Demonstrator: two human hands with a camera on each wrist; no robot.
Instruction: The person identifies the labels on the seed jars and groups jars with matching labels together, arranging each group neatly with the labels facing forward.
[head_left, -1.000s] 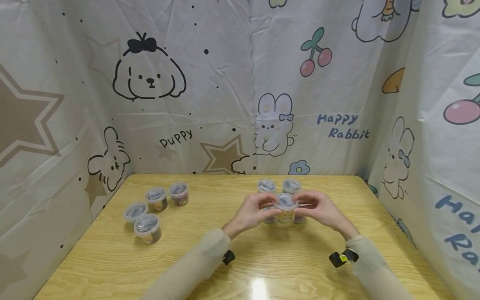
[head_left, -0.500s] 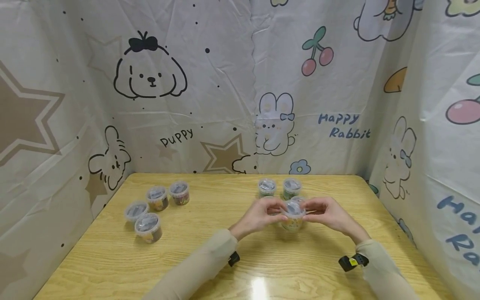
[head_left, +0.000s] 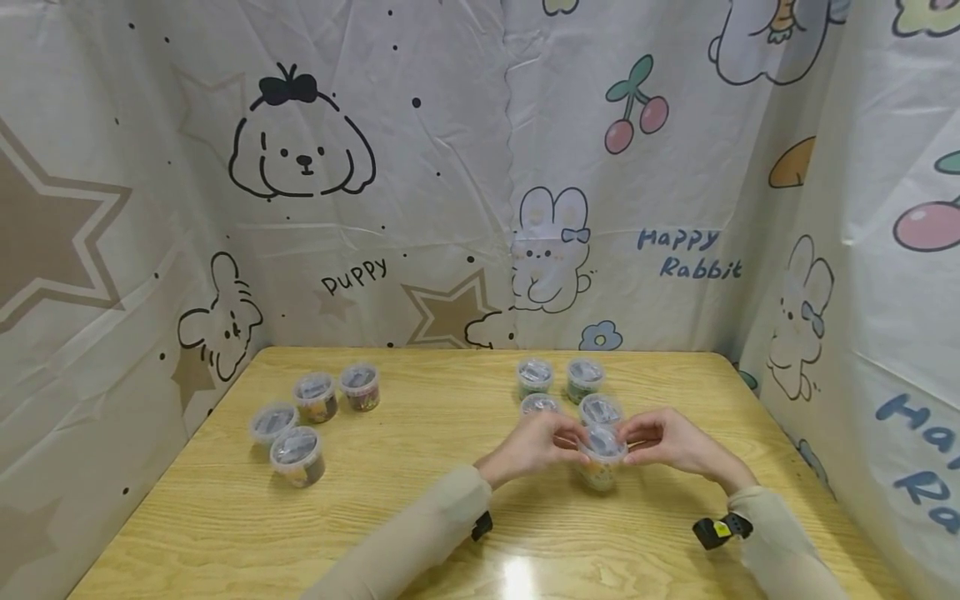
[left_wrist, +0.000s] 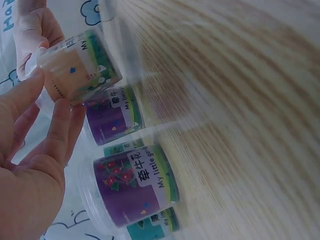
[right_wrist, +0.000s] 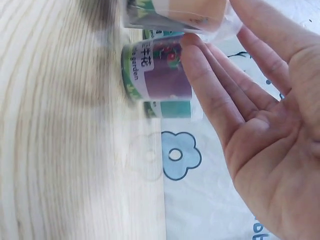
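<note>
Both hands pinch the lid rim of one lidded plastic tub (head_left: 600,477), the left hand (head_left: 534,447) from one side and the right hand (head_left: 678,447) from the other. Its orange label, with partly visible "My little" lettering, shows in the left wrist view. Whether its base touches the table, I cannot tell. Just behind it stand two tubs with purple flower labels, the left purple tub (left_wrist: 135,190) and the right purple tub (right_wrist: 167,70). Farther back are two with teal labels, a left teal tub (head_left: 535,380) and a right teal tub (head_left: 585,382).
Several similar lidded tubs stand at the left of the wooden table (head_left: 420,517), among them a front tub (head_left: 297,457) and a rear tub (head_left: 360,387). A patterned cloth (head_left: 442,208) hangs behind and along both sides.
Both hands have brought the orange-labelled tub nearer to me and slightly right. The purple-labelled tubs behind it have come into fuller view. The other tubs stay put.
</note>
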